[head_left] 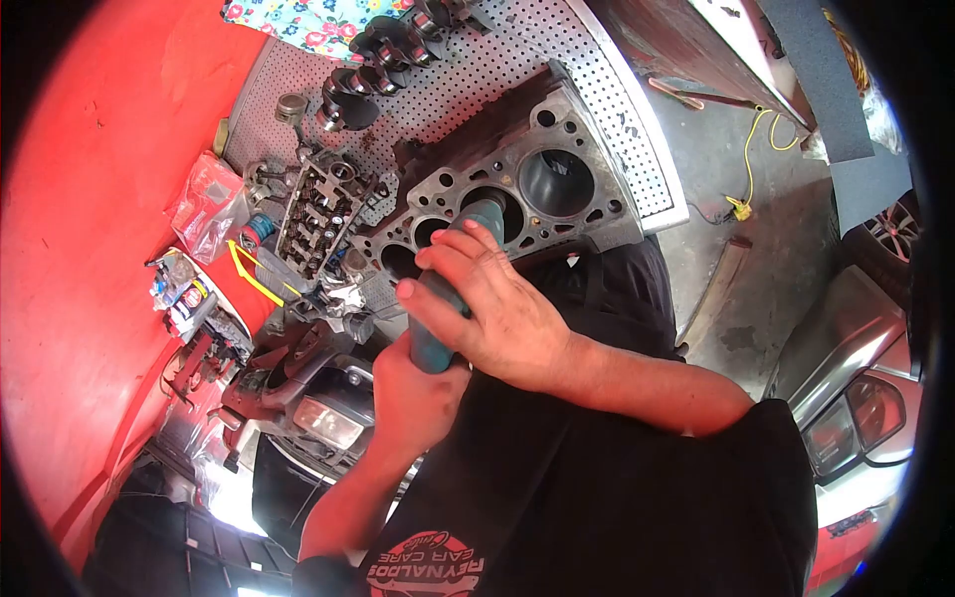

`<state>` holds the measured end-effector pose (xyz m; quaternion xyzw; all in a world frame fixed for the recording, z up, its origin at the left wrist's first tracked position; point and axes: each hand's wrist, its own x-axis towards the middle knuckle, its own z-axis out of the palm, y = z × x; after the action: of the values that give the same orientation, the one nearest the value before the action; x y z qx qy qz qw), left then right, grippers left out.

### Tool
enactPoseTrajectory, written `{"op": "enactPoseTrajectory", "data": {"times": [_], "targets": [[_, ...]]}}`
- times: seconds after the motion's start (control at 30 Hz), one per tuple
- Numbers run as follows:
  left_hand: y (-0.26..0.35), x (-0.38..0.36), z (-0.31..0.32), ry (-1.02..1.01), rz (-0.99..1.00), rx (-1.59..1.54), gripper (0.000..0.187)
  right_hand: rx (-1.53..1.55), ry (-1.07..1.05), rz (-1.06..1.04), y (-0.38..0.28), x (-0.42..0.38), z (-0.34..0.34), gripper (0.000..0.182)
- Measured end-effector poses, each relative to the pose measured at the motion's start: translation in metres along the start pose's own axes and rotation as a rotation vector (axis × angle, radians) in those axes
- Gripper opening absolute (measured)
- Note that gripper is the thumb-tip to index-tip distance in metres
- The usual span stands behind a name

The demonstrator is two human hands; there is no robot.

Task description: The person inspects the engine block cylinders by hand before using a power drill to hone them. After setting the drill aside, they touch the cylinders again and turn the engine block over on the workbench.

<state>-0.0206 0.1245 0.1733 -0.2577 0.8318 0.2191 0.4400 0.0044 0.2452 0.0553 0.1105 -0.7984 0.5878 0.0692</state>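
A dark green power tool point(434, 343) is held over the engine block point(448, 184), with its front end at the mouth of a middle cylinder bore. My right hand point(497, 313) lies over the tool's body, fingers bent round it. Lower down, my left hand point(413, 398) grips the tool's rear part; most of its fingers are hidden. The block's flat face shows several bores, and the large bore point(557, 182) at the right is uncovered. What is inside the bore under the tool cannot be made out.
A crankshaft point(373, 70) lies on the perforated metal table point(537, 35) beside a flowered cloth point(298, 22). Left of the block are a cylinder head point(313, 224), a piston point(290, 107) and a plastic bag point(209, 204). A yellow cord point(751, 169) runs across the floor at right.
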Motion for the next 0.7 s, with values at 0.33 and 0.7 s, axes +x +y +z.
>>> {"op": "enactPoseTrajectory", "data": {"times": [0.33,0.7], "targets": [[-0.006,0.022,0.010,0.001,0.121,-0.041,0.021,-0.027,-0.034,0.012,0.012,-0.001,0.002,0.072],[-0.007,0.037,0.014,-0.018,0.084,-0.007,0.022,-0.053,-0.072,0.093,0.014,-0.003,0.004,0.084]]}}
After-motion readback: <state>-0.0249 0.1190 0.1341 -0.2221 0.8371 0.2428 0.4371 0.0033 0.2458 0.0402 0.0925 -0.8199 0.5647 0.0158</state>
